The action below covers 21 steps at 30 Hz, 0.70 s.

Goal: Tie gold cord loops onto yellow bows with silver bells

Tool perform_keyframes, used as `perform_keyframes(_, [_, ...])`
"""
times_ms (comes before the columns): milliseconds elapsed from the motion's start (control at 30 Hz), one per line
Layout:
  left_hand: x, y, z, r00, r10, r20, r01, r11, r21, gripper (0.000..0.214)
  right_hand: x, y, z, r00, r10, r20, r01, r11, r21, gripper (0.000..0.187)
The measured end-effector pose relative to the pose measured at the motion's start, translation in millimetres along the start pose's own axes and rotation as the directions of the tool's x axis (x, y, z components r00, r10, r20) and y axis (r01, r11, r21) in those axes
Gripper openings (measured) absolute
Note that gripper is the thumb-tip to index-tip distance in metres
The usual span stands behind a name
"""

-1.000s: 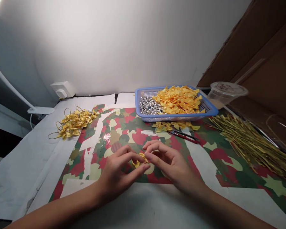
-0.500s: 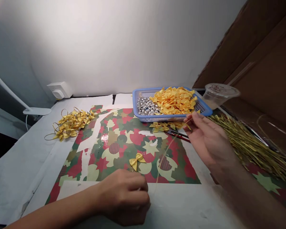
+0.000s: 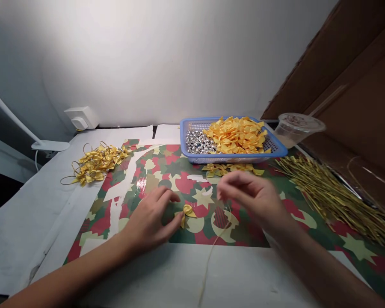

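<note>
My left hand reaches over the patterned sheet with thumb and fingers apart. Its thumb tip is at the left side of a single yellow ribbon bow, perhaps touching it. To the right of the bow, my right hand is slightly blurred, its fingertips pinched together. From them a thin pale cord curves down across the white paper toward me; where it ends is out of view.
A blue basket at the back holds silver beads and yellow bows. More bows lie before it. Looped bows pile up at left. Gold stems and a lidded plastic cup are at right.
My left hand has opened out of a fist and moved up to the bow. My right hand has come down and left from the basket with the cord. The red-handled tool is no longer visible.
</note>
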<state>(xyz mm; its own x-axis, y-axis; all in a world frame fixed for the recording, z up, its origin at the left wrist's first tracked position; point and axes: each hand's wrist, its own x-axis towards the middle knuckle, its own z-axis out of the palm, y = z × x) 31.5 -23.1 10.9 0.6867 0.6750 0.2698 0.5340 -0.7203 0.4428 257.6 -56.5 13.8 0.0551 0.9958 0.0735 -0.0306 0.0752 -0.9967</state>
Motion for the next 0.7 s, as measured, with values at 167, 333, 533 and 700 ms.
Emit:
perform_keyframes(167, [2.1,-5.8,0.8,0.985,-0.109,0.137,0.121,0.989,-0.089,0.009,-11.8,9.6,22.1,0.959,0.040,0.280,0.037,0.964,-0.263,0.021])
perform_keyframes(333, [1.6,-4.6,2.6,0.982,-0.121,0.142,0.140,0.980,-0.138,0.007,-11.5,14.1,25.2,0.955,0.011,0.295,0.103,0.923,-0.370,0.020])
perform_keyframes(533, [0.8,-6.7,5.1,0.981,-0.175,0.083,0.189,0.958,-0.216,0.006,-13.8,14.8,24.0,0.966,-0.103,0.239,0.207,0.861,-0.464,0.017])
perform_keyframes(700, [1.1,-6.7,5.8,0.969,-0.224,0.100,0.244,0.926,-0.287,0.008,-13.8,18.0,25.0,0.953,-0.170,0.249,0.276,0.827,-0.490,0.014])
